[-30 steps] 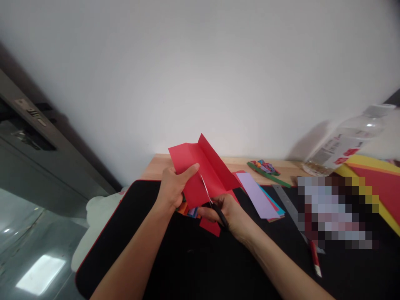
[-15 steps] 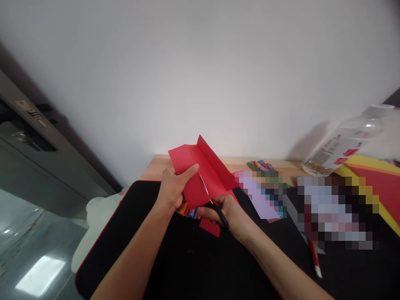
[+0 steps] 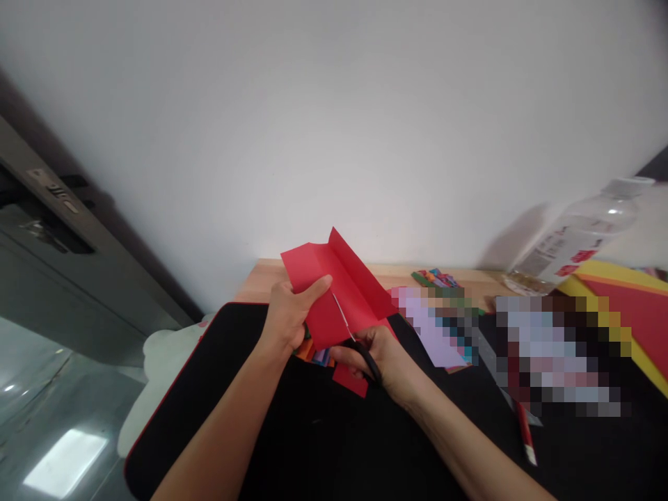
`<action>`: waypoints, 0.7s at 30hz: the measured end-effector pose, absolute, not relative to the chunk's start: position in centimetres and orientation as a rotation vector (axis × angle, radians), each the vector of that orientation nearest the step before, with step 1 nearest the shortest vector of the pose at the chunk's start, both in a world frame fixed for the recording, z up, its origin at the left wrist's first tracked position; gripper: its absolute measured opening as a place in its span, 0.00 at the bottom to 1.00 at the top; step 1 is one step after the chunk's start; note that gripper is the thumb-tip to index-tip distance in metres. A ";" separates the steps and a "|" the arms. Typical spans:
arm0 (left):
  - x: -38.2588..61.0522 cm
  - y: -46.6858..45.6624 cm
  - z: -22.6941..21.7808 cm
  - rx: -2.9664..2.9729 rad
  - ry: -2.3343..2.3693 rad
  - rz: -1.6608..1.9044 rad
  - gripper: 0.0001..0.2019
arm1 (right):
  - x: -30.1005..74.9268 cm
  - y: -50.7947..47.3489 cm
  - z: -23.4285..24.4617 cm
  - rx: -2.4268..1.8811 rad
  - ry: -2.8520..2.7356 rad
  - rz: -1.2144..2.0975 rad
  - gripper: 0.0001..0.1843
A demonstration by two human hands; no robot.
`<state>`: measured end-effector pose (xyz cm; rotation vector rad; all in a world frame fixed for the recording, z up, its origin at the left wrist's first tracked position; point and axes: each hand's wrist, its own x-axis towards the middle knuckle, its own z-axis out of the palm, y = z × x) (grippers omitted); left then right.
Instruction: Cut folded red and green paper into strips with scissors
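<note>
Red paper (image 3: 318, 261) held up between the hands, over back edge of the black mat (image 3: 303, 431) on the desk (image 3: 255, 282). Left hand (image 3: 286, 309) clamped on paper's left side, thumb on top. Right hand (image 3: 380, 358), apart from left, grips scissors (image 3: 370, 360) at paper's near edge.

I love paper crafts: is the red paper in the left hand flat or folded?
Partly folded: the red paper bends along a crease, with its darker panel angled up from the rest.
</note>
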<state>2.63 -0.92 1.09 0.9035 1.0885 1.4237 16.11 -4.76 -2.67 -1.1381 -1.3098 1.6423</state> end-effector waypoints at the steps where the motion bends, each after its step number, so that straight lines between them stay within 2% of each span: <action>1: 2.6 -0.9 1.1 0.905 1.090 1.421 0.13 | 16.1 -4.7 -2.7 -1.139 -1.318 1.641 0.20; 7: 2.6 -0.8 0.9 0.918 1.061 1.434 0.13 | 16.4 -4.5 -3.4 -1.087 -1.344 1.642 0.21; 12: 2.3 -0.1 1.0 0.897 0.892 1.622 0.14 | 16.1 -4.4 -3.6 -0.954 -1.283 1.661 0.23; 16: 2.8 -0.2 1.8 0.945 0.784 1.625 0.15 | 15.9 -4.3 -2.6 -0.869 -0.999 1.465 0.23; 21: 4.0 -1.0 1.5 1.102 0.629 1.436 0.15 | 16.7 -3.4 -2.7 -0.820 -0.759 1.229 0.22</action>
